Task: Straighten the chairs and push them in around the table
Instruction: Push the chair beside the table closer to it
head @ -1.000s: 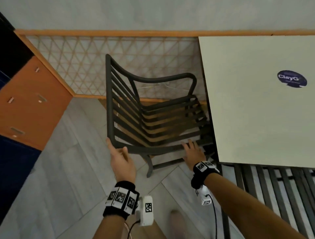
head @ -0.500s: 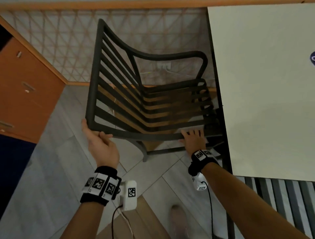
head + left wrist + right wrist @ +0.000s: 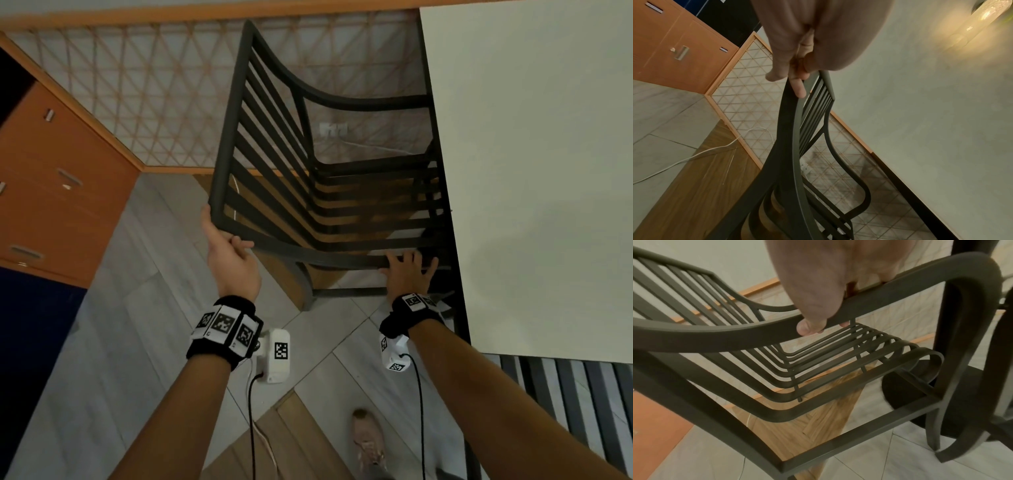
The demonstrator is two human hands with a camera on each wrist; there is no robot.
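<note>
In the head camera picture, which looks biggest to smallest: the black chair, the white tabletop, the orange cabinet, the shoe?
1. White tabletop and black chair: too alike to rank.
2. Orange cabinet.
3. Shoe, clearly smallest.

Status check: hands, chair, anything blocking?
Left hand grips chair backrest corner; right hand grips near armrest. Seat partly under table. No blockage visible.

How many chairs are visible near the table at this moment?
2. One dark slatted chair stands left of the table, held by both hands. A second chair shows only slats at the table's near edge. Others may be hidden.
</note>
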